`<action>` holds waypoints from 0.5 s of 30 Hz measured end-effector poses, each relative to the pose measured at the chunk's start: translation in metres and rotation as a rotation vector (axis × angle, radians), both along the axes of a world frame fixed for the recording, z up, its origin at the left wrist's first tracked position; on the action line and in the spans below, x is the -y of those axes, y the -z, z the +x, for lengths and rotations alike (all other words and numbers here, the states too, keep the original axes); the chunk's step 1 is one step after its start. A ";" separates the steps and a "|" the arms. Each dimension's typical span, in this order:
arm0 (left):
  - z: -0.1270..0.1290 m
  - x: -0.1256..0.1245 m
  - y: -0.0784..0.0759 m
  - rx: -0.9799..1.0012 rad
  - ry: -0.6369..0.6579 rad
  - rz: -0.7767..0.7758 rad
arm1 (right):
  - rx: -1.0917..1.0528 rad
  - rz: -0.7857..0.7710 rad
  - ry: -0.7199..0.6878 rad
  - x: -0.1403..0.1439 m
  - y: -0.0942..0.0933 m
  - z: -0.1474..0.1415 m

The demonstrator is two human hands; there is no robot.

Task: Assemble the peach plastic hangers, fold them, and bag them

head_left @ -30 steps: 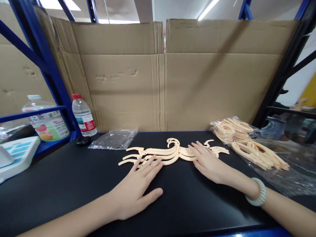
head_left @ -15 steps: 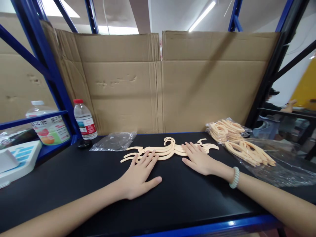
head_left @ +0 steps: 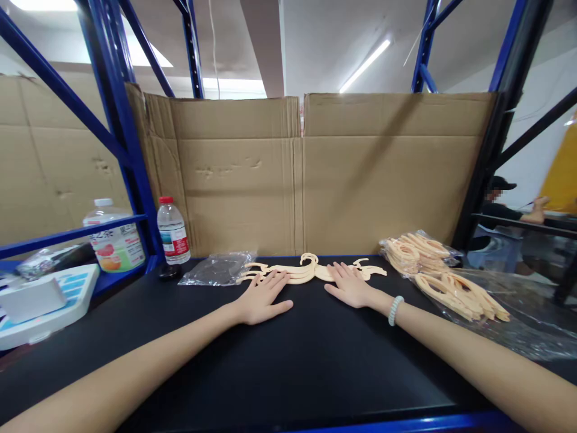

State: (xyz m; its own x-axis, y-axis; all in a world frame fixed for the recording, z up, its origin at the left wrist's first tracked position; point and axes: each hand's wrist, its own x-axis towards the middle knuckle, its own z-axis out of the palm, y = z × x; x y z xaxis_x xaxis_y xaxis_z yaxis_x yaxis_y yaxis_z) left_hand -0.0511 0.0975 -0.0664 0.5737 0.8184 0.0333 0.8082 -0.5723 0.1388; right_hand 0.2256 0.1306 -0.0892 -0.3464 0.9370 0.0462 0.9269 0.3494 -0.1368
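Note:
Several cream plastic hangers (head_left: 303,274) lie spread out in an overlapping stack on the black tabletop (head_left: 288,361), their hooks together at the top middle. My left hand (head_left: 260,299) rests flat with its fingertips over the left arms of the hangers, thumb pointing right. Across their right arms lies my right hand (head_left: 349,285), palm down and fingers spread, a pale beaded bracelet (head_left: 393,310) on its wrist. Both hands are open and grip nothing. The fingers cover parts of the hanger arms.
Bagged folded hangers (head_left: 417,249) and more folded hangers (head_left: 462,294) on clear plastic lie at right. A flat clear bag (head_left: 219,269) and a red-capped bottle (head_left: 174,234) stand at back left. Cardboard (head_left: 243,192) walls the back. Beyond the right post is a person (head_left: 500,201).
The camera view has tilted up and shifted, so everything sits a little differently in frame. Both hands stay flat on the hangers, which have moved back towards the cardboard and the clear bag.

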 end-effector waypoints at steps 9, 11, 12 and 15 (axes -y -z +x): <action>0.002 0.000 -0.002 0.046 0.008 0.129 | -0.011 -0.005 0.022 0.001 0.001 -0.001; 0.008 0.013 -0.013 0.158 0.082 0.270 | -0.017 0.001 0.024 0.001 0.001 -0.001; 0.010 0.023 -0.014 0.225 0.169 0.330 | -0.020 0.003 0.026 0.001 0.000 -0.001; 0.004 0.066 0.014 0.511 0.279 0.381 | -0.033 0.006 0.026 0.002 -0.001 0.000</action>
State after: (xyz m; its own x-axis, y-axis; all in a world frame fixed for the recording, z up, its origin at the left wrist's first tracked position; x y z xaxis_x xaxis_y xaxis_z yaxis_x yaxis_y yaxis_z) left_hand -0.0475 0.0320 -0.0807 0.5970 0.5201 0.6108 0.5102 -0.8337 0.2113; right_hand 0.2254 0.1286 -0.0878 -0.3204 0.9452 0.0630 0.9306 0.3265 -0.1653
